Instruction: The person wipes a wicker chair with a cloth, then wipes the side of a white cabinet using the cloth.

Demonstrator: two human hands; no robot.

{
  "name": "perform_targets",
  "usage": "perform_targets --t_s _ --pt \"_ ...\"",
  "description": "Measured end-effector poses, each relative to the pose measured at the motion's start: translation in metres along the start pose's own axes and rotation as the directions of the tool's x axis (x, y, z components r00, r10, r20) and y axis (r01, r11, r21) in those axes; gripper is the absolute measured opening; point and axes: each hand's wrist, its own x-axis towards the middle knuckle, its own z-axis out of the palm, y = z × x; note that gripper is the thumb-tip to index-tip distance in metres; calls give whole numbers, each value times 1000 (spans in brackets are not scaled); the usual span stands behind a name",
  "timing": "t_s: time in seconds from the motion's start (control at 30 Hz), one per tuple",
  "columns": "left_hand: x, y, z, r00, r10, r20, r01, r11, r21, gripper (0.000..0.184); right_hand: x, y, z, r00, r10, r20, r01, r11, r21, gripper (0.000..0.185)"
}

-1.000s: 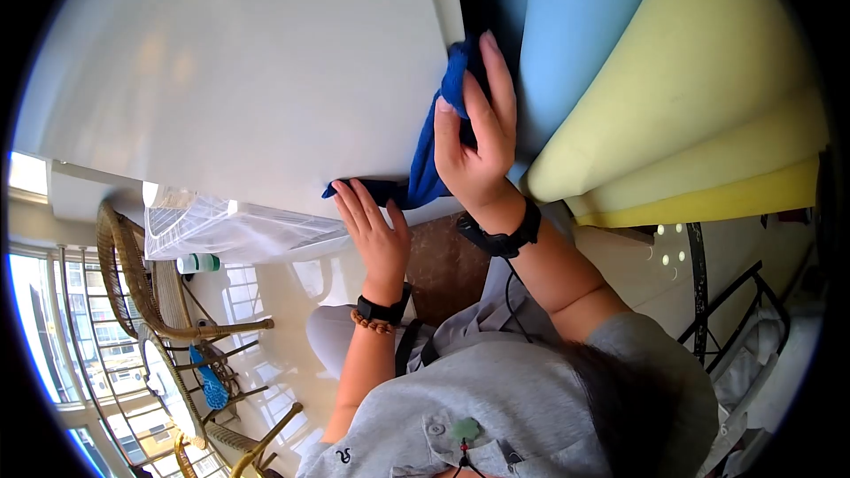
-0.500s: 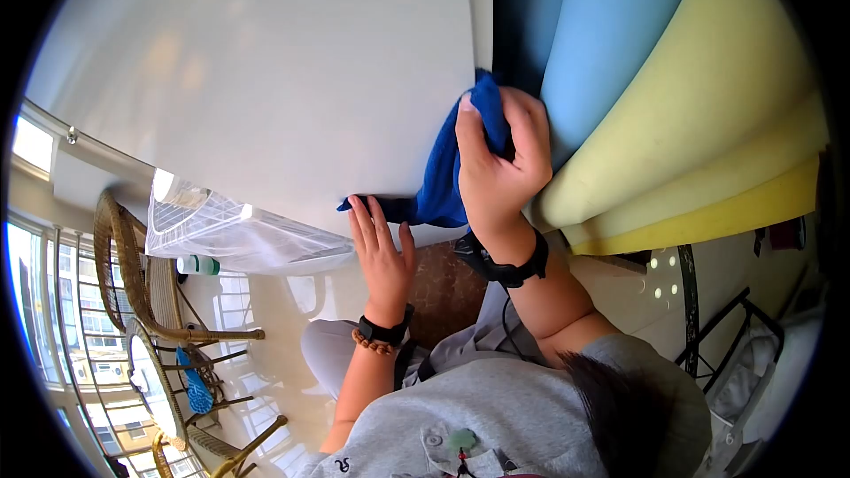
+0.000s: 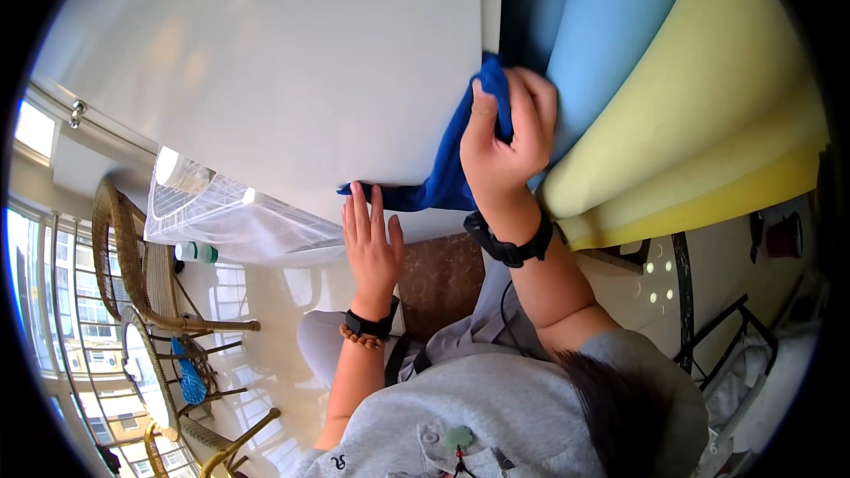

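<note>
A dark blue cloth (image 3: 447, 164) lies bunched along the right and front edges of a white surface (image 3: 292, 71). My right hand (image 3: 509, 128) grips its upper end between thumb and fingers, at the white surface's right edge. Lower left, my left hand (image 3: 370, 243) has its fingers stretched out, the fingertips resting on the cloth's narrow left end near the front edge. The part of the cloth inside my right hand is hidden.
Light blue fabric (image 3: 611, 26) and yellow fabric (image 3: 691, 97) hang in folds close to my right hand. Left of me are a plastic-wrapped bundle (image 3: 239, 212), a green-and-white bottle (image 3: 197, 252) and a wicker chair (image 3: 133, 257). A black metal frame (image 3: 717, 336) stands at right.
My right hand has shifted slightly up with the cloth still in its grip. My left hand is a little higher and further left, its fingers still extended.
</note>
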Motion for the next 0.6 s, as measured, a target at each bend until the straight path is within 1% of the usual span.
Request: perform_targets --t_s 0.07,0.1,0.2,0.27,0.3,0.37,0.4,0.47,0.53,0.6 --pt "1 -1 -5 1000 11 6 -11 999 30 52 -22 4 -12 994 93 65 -94 996 11 13" --pt "3 -1 -7 1000 7 -6 -7 1000 23 51 -19 1 -15 989 109 98 -110 994 8 13" --pt "6 5 -10 999 12 -45 -13 1000 -16 51 16 -5 -13 995 44 90 -49 997 54 14" --pt "13 9 -11 995 28 -97 -34 998 -62 50 49 -11 -3 999 7 32 -11 992 128 14" --pt "18 13 -15 995 21 -99 -28 997 -67 50 60 -12 2 1000 -21 13 19 989 149 14" --pt "23 11 -16 993 28 -111 -35 998 -58 51 63 -10 13 996 -81 -45 87 982 167 16" --pt "22 11 -16 993 36 -112 -41 998 -48 52 57 -8 15 992 -103 -78 115 980 162 16" --pt "21 9 -14 993 49 -106 -53 998 -34 52 29 0 5 996 -83 -27 85 991 103 14" --pt "18 8 -12 994 46 -95 -49 998 -34 54 -18 9 -10 999 21 50 -23 999 39 17" --pt "17 8 -7 996 34 -86 -38 998 -52 56 -78 27 -29 980 119 160 -117 993 -20 21"
